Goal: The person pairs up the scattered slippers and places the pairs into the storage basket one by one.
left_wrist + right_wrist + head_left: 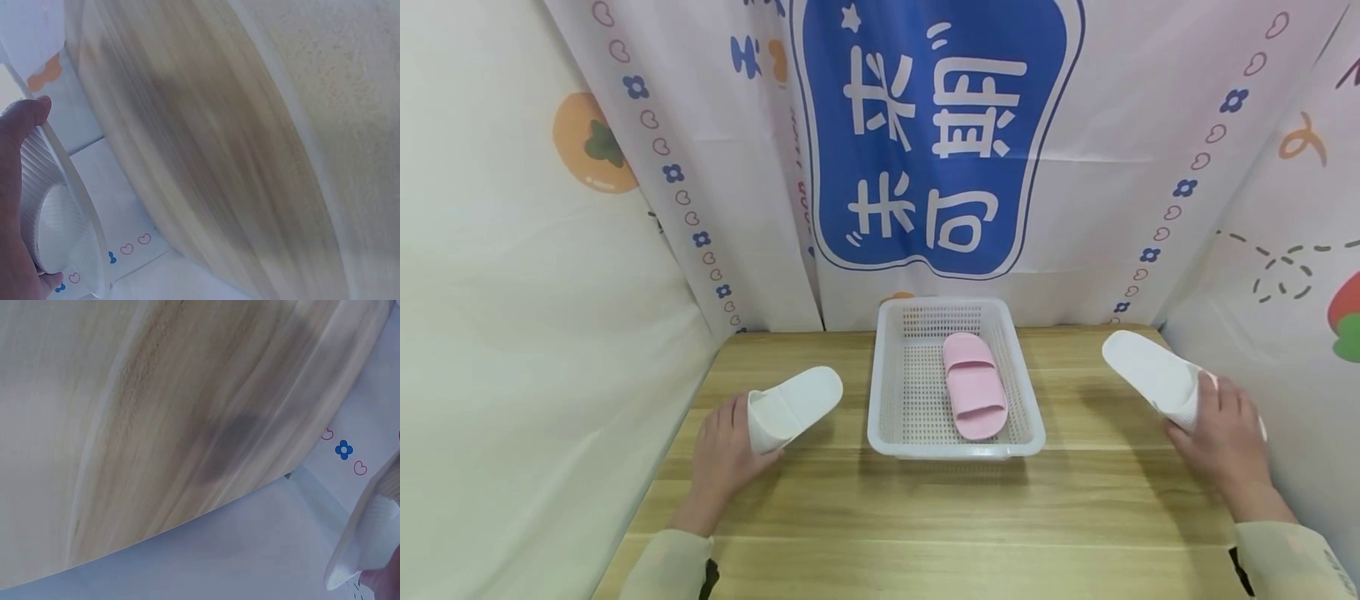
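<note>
Slipper in basket on table; second slipper left; third slipper right; cloth behind

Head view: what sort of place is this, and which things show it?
Probably a small makeshift booth: printed cloths hang behind and on both sides of a wood-grained table.

Soft shadows mark the table; wrist views look dimmer.
</note>
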{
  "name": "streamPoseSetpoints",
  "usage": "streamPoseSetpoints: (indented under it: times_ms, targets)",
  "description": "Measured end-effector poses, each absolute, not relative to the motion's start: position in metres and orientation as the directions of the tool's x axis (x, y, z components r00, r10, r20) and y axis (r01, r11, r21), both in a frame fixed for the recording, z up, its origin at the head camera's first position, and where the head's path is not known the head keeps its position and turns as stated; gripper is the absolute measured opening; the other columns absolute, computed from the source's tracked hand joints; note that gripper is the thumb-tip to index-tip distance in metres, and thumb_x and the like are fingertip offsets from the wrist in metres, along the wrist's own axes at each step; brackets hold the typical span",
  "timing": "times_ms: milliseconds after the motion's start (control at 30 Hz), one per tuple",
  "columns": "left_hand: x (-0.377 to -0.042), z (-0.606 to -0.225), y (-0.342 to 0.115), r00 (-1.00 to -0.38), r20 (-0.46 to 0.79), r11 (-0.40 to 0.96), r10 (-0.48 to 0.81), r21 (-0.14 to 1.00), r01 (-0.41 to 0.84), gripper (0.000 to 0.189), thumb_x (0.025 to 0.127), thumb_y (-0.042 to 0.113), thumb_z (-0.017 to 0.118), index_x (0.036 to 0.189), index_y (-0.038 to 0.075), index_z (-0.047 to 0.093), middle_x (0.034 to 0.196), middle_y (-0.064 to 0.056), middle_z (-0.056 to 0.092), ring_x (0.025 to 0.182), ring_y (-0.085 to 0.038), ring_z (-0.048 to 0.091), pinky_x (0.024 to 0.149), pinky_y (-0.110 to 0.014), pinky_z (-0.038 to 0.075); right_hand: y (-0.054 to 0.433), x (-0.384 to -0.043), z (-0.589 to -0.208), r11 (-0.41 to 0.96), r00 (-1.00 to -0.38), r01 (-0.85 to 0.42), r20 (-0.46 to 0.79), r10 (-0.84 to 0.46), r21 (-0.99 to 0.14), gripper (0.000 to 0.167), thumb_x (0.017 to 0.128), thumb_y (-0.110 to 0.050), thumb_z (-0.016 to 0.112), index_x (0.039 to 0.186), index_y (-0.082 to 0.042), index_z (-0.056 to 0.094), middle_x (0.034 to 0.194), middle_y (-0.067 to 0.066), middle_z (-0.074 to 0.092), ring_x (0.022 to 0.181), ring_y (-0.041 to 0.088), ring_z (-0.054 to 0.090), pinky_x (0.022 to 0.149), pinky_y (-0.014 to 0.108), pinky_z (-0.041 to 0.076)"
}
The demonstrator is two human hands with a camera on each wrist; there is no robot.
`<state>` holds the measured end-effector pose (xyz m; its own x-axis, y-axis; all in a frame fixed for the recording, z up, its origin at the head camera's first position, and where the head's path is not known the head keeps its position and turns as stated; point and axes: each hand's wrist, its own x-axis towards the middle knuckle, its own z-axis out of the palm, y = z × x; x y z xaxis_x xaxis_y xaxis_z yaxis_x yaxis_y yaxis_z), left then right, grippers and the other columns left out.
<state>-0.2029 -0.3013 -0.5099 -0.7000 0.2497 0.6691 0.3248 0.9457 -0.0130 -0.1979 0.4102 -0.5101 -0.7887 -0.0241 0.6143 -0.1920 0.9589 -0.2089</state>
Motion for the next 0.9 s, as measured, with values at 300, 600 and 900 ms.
streamPoseSetpoints:
  times_ms: [300,600,900]
  targets:
    - [-0.208,-0.501,-0.302,-0.68,0.686,0.941,0.257,-0.018,0.338,0.11,0.041,0.045,0.091,0.125,-0.012,0.048,0.11,-0.03,0.056,0.089,-0.047,0.056,0.074,-0.057,0.05,0.408,-0.201,-0.502,0.957,-0.716,-0.241,0.695,-0.064,-0.16,0.088,0.066,-0.043,0.061,0.13,0.014,0.039,0.117,0.039,0.041,0.102,0.059,0.037,0.084,0.066,0.032]
    - [-0.214,-0.491,-0.302,-0.655,0.702,0.934,0.28,-0.04,0.356,0.114,0.041,0.046,0.091,0.128,-0.012,0.047,0.114,-0.03,0.055,0.096,-0.047,0.056,0.077,-0.057,0.051,0.406,-0.205,-0.501,0.958,-0.612,-0.274,0.784,-0.107,-0.083,0.093,0.08,-0.066,0.037,0.127,0.014,0.044,0.114,0.04,0.044,0.098,0.059,0.04,0.08,0.068,0.035]
    - [-0.22,-0.485,-0.299,-0.623,0.719,0.923,0.309,-0.068,0.378,0.116,0.039,0.043,0.092,0.13,-0.012,0.045,0.114,-0.031,0.055,0.098,-0.048,0.055,0.082,-0.057,0.049,0.402,-0.21,-0.494,0.952,-0.554,-0.302,0.822,-0.135,-0.047,0.088,0.079,-0.061,0.04,0.125,0.015,0.046,0.113,0.04,0.046,0.096,0.06,0.041,0.08,0.069,0.036]
